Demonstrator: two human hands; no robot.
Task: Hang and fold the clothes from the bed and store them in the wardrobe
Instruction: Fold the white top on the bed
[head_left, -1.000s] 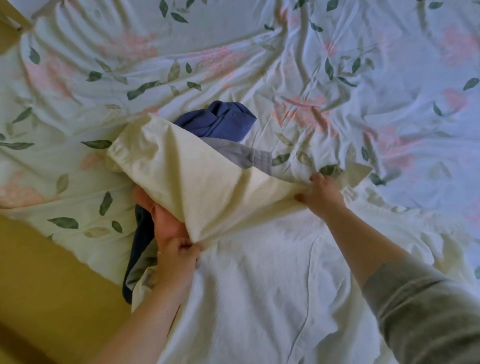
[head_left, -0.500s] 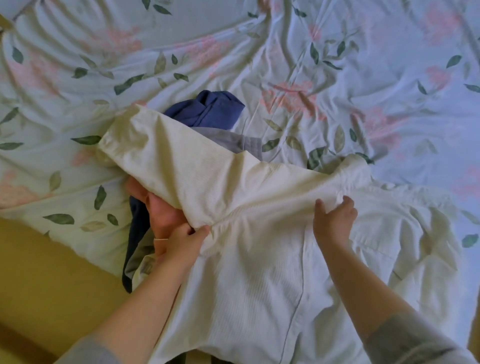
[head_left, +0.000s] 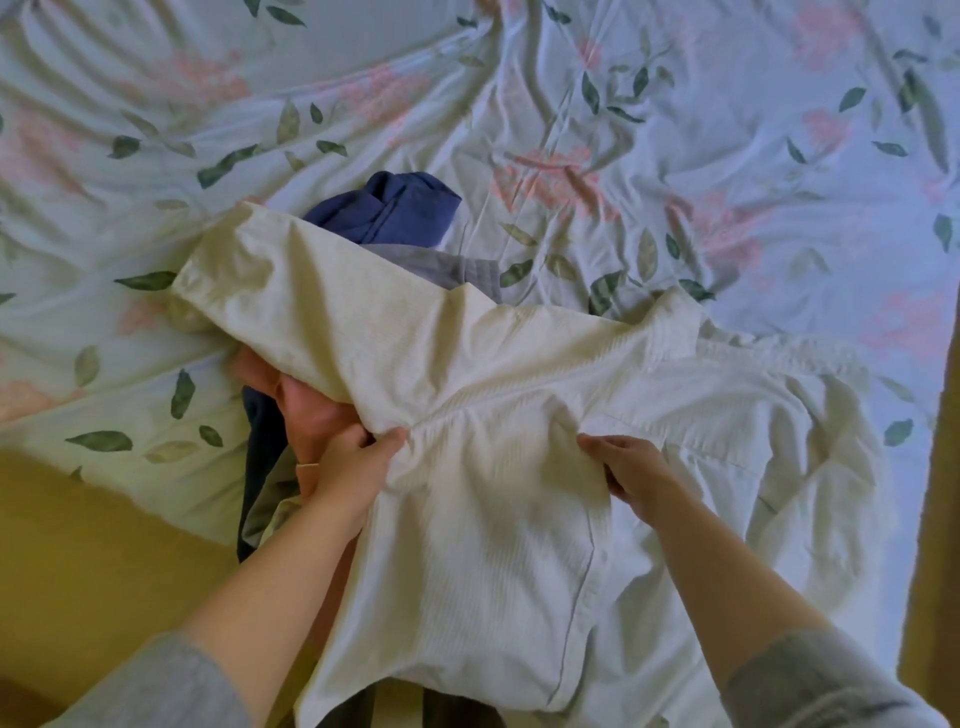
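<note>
Pinches white shirt (head_left: 493, 545), spread across bed sheet (head_left: 675, 130) over blue garment (head_left: 400, 208), with left hand (head_left: 353, 467) at underarm seam; cannot tell if right hand (head_left: 634, 478) grips or merely presses; probably needs 2 hands pulling cloth taut, sleeve flattened first.

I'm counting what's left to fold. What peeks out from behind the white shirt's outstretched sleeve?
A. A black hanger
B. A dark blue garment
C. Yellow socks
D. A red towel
B: a crumpled dark blue fabric garment lies on the floral-print bed sheet, just beyond the sleeve of the white ribbed fabric shirt.
</note>
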